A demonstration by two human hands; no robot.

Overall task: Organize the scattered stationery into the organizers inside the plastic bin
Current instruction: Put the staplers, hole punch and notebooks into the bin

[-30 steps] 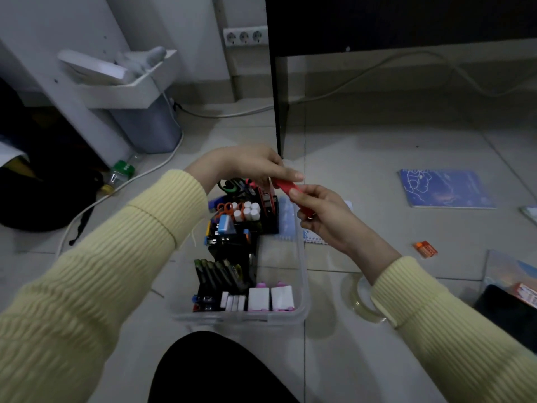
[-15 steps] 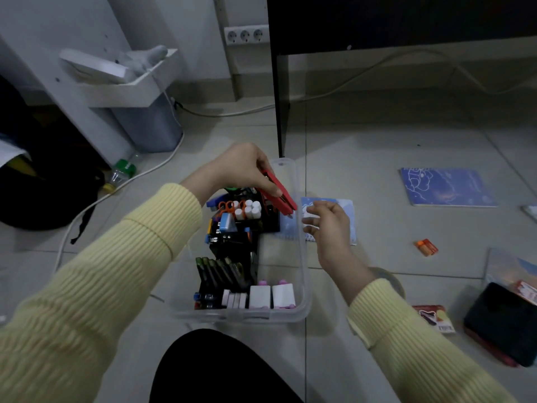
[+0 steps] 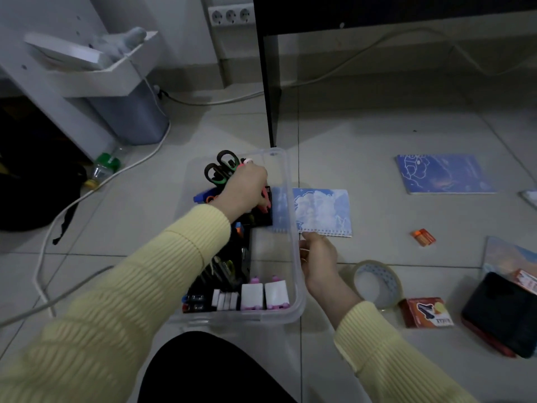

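Observation:
A clear plastic bin stands on the tiled floor with black organizers inside, holding scissors, pens and white erasers. My left hand is down in the bin's far organizer, closed on a red stationery item whose tip pokes out below the fingers. My right hand hovers just outside the bin's right wall, fingers loosely curled and holding nothing I can see, next to a small blue spiral notebook.
A tape roll, a red box, a black case, a small orange item and a larger blue notebook lie on the floor to the right. A black table leg rises behind the bin. Cables run at left.
My left hand took the red item from my right hand and lowered it into the bin's far organizer. My right hand dropped down beside the bin's right wall.

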